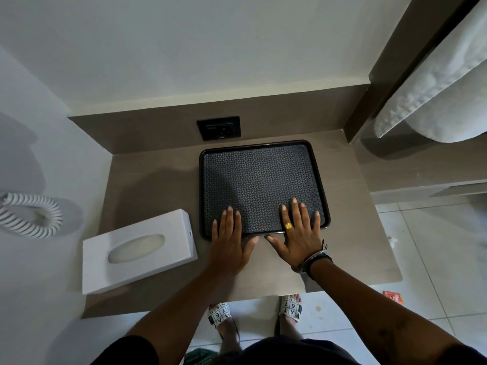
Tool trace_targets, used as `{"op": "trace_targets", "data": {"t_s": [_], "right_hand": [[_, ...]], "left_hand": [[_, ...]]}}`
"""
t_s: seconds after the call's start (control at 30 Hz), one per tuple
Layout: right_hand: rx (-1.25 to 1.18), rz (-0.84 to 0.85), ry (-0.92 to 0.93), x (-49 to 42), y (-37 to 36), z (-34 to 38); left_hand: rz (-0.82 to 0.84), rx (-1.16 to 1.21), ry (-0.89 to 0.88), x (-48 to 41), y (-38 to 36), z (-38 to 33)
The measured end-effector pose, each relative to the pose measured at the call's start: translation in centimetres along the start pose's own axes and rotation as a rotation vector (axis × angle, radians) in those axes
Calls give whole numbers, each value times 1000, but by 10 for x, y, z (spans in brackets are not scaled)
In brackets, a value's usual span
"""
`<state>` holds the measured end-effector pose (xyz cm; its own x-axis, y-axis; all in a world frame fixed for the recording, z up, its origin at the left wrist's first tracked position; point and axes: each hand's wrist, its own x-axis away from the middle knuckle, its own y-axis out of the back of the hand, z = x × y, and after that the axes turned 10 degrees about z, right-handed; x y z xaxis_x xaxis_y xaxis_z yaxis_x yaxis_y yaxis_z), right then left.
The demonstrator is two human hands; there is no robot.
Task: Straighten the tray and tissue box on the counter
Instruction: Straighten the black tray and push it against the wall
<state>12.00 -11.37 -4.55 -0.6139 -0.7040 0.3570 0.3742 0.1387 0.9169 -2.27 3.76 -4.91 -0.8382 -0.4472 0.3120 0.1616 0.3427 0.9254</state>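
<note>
Black tray [263,185], patterned liner, raised rim, lies flat on the brown table [163,185] directly under both hands, its far edge near the back panel. Left hand [229,246] lies flat, fingers spread and extended onto the tray's near-left corner, palm and thumb on the table just short of the rim. Right hand [300,238] likewise flat and fully open, fingers over the near-right part of the tray, thumb along the near rim; neither grip closes around anything, both only press on top. Gold ring [288,226] on a right-hand finger; dark bands [316,259] at the right wrist. White tissue box [138,250] sits to the left of the left hand, close but apart from it and from the tray, turned at an angle to the table edge, one corner overhanging the table's left side; oval slot on top. Beyond the fingertips, a black wall socket [218,127] in the back panel, just behind the tray's far-left corner. Far left, a white coiled cord [29,214] against the wall. Up right, white towels [442,83] hang. Below the table edge, sandals [218,314] printed with letters and digits; "6", "7", "X", "Y" readable. Small orange packet [393,296] on the floor tiles, right of the right forearm.
</note>
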Motion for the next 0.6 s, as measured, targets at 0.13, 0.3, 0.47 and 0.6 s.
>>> {"op": "trace_targets", "data": {"t_s": [0.13, 0.3, 0.47, 0.6], "right_hand": [[-32, -3, -6, -14, 5, 2], [-48, -25, -20, -29, 8, 1], [-43, -39, -25, -37, 6, -2], [-37, -48, -13, -34, 9, 1]], "left_hand": [[-24, -2, -2, -15, 7, 4], [-14, 18, 21, -30, 10, 4], [13, 12, 20, -33, 7, 7], [1, 77, -7, -31, 13, 10]]}}
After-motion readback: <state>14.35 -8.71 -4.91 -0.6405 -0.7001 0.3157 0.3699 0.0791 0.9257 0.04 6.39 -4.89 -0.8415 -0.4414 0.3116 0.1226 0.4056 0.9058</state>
